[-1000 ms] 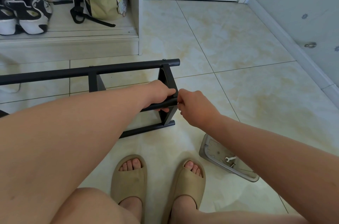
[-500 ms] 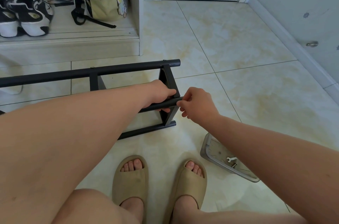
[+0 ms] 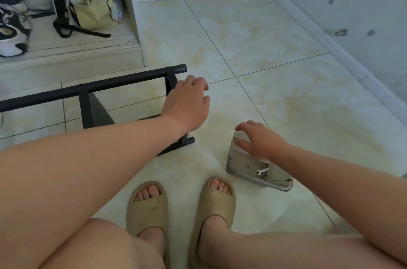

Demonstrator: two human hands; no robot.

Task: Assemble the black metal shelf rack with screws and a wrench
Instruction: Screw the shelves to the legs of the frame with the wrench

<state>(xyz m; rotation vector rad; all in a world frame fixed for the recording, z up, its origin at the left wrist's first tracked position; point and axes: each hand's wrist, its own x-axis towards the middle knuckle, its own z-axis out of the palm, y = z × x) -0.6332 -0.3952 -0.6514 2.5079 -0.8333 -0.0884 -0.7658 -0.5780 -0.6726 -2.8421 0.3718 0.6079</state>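
Note:
The black metal shelf rack (image 3: 88, 89) lies on the tiled floor at the left, its right end frame partly hidden under my left hand (image 3: 187, 105). That hand is over the end frame with its fingers loosely bent; I see nothing held in it. My right hand (image 3: 262, 143) is lower right with fingers spread, over the far end of a clear plastic tray (image 3: 259, 181). A small silver wrench (image 3: 262, 170) and a screw (image 3: 266, 177) lie in the tray, just behind my right hand.
A low white platform at the upper left holds sneakers (image 3: 13, 32) and a pale green bag (image 3: 92, 4). A wall with a metal door stop (image 3: 341, 32) runs along the right. My feet in tan slippers (image 3: 147, 202) are at the bottom centre.
My left hand has let go of the rack's bar and now lies loosely over the end frame. My right hand has left the bar's end and moved down right to the tray.

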